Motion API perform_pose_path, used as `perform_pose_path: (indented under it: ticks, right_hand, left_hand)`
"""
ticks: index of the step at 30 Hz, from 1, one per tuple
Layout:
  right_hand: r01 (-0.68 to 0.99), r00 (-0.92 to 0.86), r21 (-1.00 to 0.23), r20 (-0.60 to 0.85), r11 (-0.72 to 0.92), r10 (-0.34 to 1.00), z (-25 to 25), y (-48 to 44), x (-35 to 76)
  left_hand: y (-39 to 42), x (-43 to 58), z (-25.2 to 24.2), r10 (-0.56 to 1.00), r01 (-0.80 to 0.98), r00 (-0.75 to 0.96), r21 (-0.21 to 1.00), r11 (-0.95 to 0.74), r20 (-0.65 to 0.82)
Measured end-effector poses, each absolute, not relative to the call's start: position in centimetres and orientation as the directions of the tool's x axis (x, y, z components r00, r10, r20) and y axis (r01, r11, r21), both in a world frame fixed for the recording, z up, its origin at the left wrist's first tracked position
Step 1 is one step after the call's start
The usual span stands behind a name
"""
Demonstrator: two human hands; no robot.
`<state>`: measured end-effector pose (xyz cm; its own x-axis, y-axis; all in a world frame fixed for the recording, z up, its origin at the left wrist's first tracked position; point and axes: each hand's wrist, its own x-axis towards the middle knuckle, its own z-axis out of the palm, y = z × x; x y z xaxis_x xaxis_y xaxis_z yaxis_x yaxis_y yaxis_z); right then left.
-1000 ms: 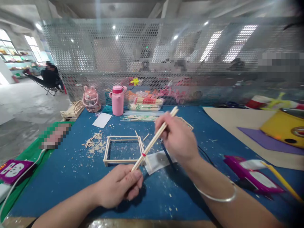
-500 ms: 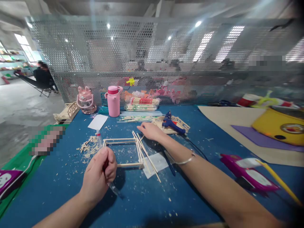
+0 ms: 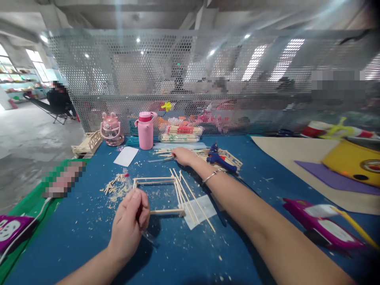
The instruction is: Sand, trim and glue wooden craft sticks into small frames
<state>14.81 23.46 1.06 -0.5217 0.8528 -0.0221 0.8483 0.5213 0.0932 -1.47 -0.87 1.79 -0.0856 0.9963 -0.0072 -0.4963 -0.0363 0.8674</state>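
Observation:
My left hand point(image 3: 130, 217) is closed around a slim clear plastic sleeve point(image 3: 127, 177) with a red end, which sticks out above and below the fist. Just right of it lies a rectangular frame of wooden sticks point(image 3: 154, 180), with several loose sticks point(image 3: 197, 200) leaning over its right side. My right hand point(image 3: 183, 156) reaches to the back, its fingertips pinched on the edge of a thin clear packet of sticks point(image 3: 162, 152). Beside its wrist, a blue glue gun point(image 3: 221, 160) rests on a small wooden stick tray point(image 3: 234, 158).
Wood scraps point(image 3: 114, 190) lie left of the frame. A pink bottle point(image 3: 145, 132), a pink clear jug point(image 3: 112, 130) and bundled sticks point(image 3: 181, 134) stand before a perforated screen point(image 3: 124, 71). A purple device point(image 3: 323, 225) and yellow bag point(image 3: 353, 162) are at right. A person sits far left.
My right hand has moved farther back, from beside the loose sticks to the packets, and its fingers have closed there. My left hand still grips the sleeve. The view has shifted slightly.

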Motion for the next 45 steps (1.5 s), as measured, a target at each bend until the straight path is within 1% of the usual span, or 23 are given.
perform_pose_path:
  ticks: [7, 11, 14, 15, 17, 18, 20, 21, 23, 24, 26, 27, 29, 31, 33, 34, 36, 38, 39, 41, 42, 43, 45]
  right_hand:
    - [0.830, -0.556, 0.079, 0.185, 0.552, 0.810, 2.0, 23.2, 14.5]
    - [0.778, -0.613, 0.034, 0.266, 0.628, 0.744, 3.2, 22.6, 13.9]
    - [0.718, -0.662, -0.005, 0.307, 0.696, 0.684, 4.2, 19.4, 12.7]
    - [0.679, -0.687, -0.023, 0.333, 0.734, 0.646, 4.4, 17.6, 12.2]
    - [0.515, -0.729, -0.125, 0.456, 0.848, 0.510, 4.8, 13.1, 11.3]
    - [0.446, -0.753, -0.166, 0.462, 0.880, 0.469, 4.9, 10.7, 11.1]
    - [0.351, -0.800, -0.255, 0.418, 0.901, 0.430, 5.2, 6.5, 10.9]
    - [0.343, -0.792, -0.312, 0.411, 0.886, 0.451, 5.4, 4.8, 11.1]
    - [0.464, -0.746, -0.407, 0.300, 0.787, 0.595, 5.8, 2.6, 11.7]
    - [0.525, -0.724, -0.427, 0.231, 0.736, 0.650, 6.0, 2.0, 12.1]
    - [0.599, -0.700, -0.440, 0.120, 0.669, 0.704, 5.9, 1.5, 12.9]
    - [0.595, -0.704, -0.458, 0.100, 0.661, 0.703, 5.6, 1.3, 13.1]
    - [0.550, -0.704, -0.531, 0.121, 0.644, 0.700, 4.8, 1.1, 13.1]
    - [0.492, -0.673, -0.635, 0.157, 0.595, 0.723, 3.9, 0.8, 12.7]
    - [0.425, -0.669, -0.729, 0.146, 0.536, 0.729, 3.4, 0.7, 12.2]
    - [0.395, -0.691, -0.760, 0.125, 0.517, 0.712, 3.4, 0.8, 12.1]
    - [0.350, -0.729, -0.798, 0.096, 0.490, 0.677, 3.9, 1.4, 12.1]
    - [0.309, -0.704, -0.830, 0.129, 0.465, 0.699, 4.9, 2.1, 12.4]
    - [0.280, -0.663, -0.847, 0.170, 0.452, 0.729, 5.4, 2.5, 12.6]
    - [0.224, -0.585, -0.871, 0.238, 0.437, 0.775, 6.3, 3.1, 12.8]
    - [0.210, -0.562, -0.880, 0.247, 0.425, 0.790, 6.7, 3.3, 12.9]
    - [0.206, -0.543, -0.891, 0.240, 0.404, 0.805, 7.0, 3.6, 13.1]
    - [0.195, -0.480, -0.918, 0.218, 0.346, 0.850, 7.6, 4.7, 13.6]
  left_hand:
    - [-0.7, -1.6, 1.5, 0.994, -0.469, -0.103, 0.880, -0.068, 0.022]
    - [-0.5, -1.6, 1.4, 0.995, -0.477, -0.099, 0.877, -0.053, 0.006]
    - [-0.3, -1.5, 1.5, 0.987, -0.491, -0.159, 0.868, -0.072, -0.008]
    - [-0.2, -1.5, 1.6, 0.980, -0.494, -0.200, 0.865, -0.092, -0.010]
    - [-0.1, -1.5, 1.7, 0.963, -0.492, -0.270, 0.861, -0.125, -0.014]
    - [0.0, -1.6, 1.8, 0.957, -0.489, -0.289, 0.862, -0.133, -0.015]
    - [0.0, -2.1, 2.2, 0.953, -0.485, -0.304, 0.863, -0.142, -0.014]
    - [0.1, -2.5, 2.5, 0.947, -0.489, -0.321, 0.858, -0.157, -0.010]
    - [0.2, -3.5, 3.3, 0.918, -0.501, -0.397, 0.834, -0.231, 0.015]
    - [0.3, -3.9, 3.7, 0.894, -0.506, -0.446, 0.816, -0.279, 0.030]
    - [0.6, -4.5, 4.2, 0.859, -0.503, -0.509, 0.789, -0.353, 0.060]
    - [0.7, -4.5, 4.2, 0.856, -0.502, -0.512, 0.787, -0.359, 0.064]
    - [0.9, -4.0, 3.7, 0.891, -0.505, -0.451, 0.811, -0.294, 0.043]
    - [0.8, -3.2, 2.7, 0.948, -0.487, -0.317, 0.858, -0.166, 0.004]
    - [0.5, -2.4, 1.8, 0.979, -0.415, -0.205, 0.907, -0.071, -0.017]
    - [0.2, -2.2, 1.5, 0.985, -0.360, -0.175, 0.931, -0.056, -0.008]
    - [-0.3, -2.1, 1.2, 0.990, -0.238, -0.136, 0.968, -0.075, 0.043]
    - [-0.8, -2.0, 1.3, 0.997, -0.154, -0.026, 0.985, -0.076, 0.073]
    - [-1.0, -1.9, 1.4, 0.996, -0.126, 0.076, 0.991, -0.039, 0.049]
    - [-1.2, -1.6, 1.5, 0.953, -0.082, 0.300, 0.994, 0.076, -0.048]
    - [-1.3, -1.4, 1.6, 0.924, -0.069, 0.371, 0.990, 0.124, -0.090]
    - [-1.3, -1.2, 1.6, 0.908, -0.064, 0.402, 0.986, 0.152, -0.114]
    - [-1.2, -1.0, 1.8, 0.918, -0.060, 0.378, 0.987, 0.152, -0.119]
